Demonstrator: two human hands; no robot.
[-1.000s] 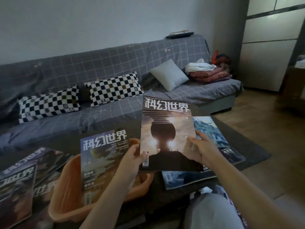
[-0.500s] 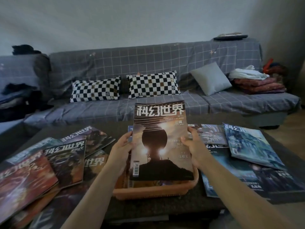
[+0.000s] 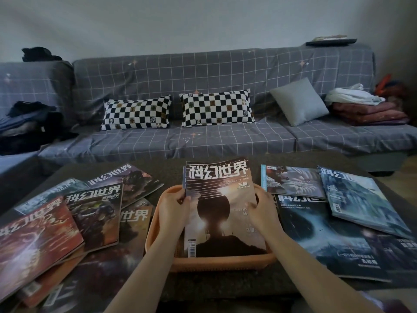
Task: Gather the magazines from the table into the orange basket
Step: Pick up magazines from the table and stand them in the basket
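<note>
The orange basket (image 3: 158,224) stands at the middle of the dark table. A magazine with a dark globe silhouette on its cover (image 3: 222,211) lies in it, its far end sticking out over the rim, with another magazine's edge showing under it. My left hand (image 3: 173,208) grips its left edge and my right hand (image 3: 262,211) rests over its right edge. Several magazines (image 3: 94,213) are spread in an overlapping heap on the left of the table. Three bluish magazines (image 3: 334,231) lie on the right.
A grey checked sofa (image 3: 203,141) runs behind the table (image 3: 203,283), with two chequered cushions, a grey cushion and folded blankets at its right end. Dark clothes are piled at the far left.
Both hands carried the globe-cover magazine from the right side leftward and down into the basket. The view swung left and now centres on the basket.
</note>
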